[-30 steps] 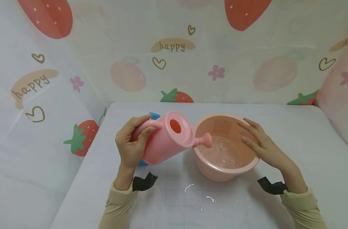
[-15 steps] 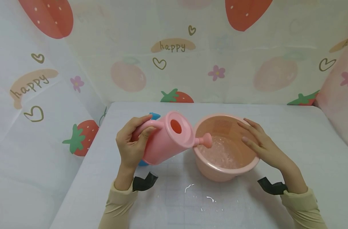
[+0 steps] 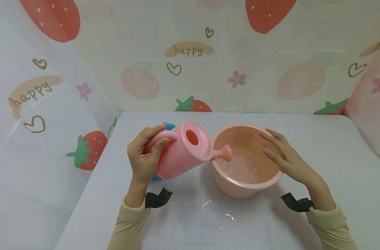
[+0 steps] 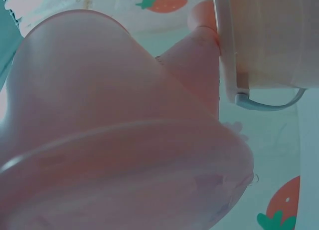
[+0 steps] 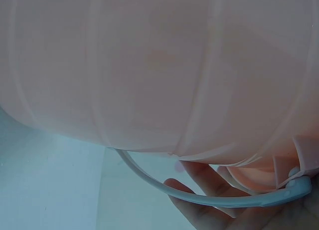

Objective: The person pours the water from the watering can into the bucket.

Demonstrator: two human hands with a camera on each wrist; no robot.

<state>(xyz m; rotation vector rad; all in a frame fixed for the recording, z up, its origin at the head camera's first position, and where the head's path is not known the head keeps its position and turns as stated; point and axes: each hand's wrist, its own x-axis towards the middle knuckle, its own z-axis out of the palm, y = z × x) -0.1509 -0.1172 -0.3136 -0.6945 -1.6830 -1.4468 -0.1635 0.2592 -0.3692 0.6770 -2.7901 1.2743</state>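
In the head view my left hand (image 3: 143,154) grips the handle of a pink watering can (image 3: 180,156), fingers wrapped round it. The can is tilted to the right, and its sprinkler head (image 3: 225,153) reaches over the near-left rim of a pink basin (image 3: 235,189). Rippling water (image 3: 241,166) lies in the basin. My right hand (image 3: 288,159) rests at the basin's right rim, its fingers fairly straight and spread over the inside. The right wrist view shows the basin's outer wall (image 5: 149,75), its grey bail handle (image 5: 199,199) and the fingers (image 5: 199,212) behind that handle.
Behind the watering can a blue object (image 3: 169,126) is mostly hidden, with only its ends showing. Small wet streaks (image 3: 229,217) glisten on the white table cover (image 3: 190,222). A strawberry-printed sheet (image 3: 255,52) closes off the back and sides.
The water surface in the basin ripples differently from frame to frame. Both hands, the watering can and the basin stay practically where they were.
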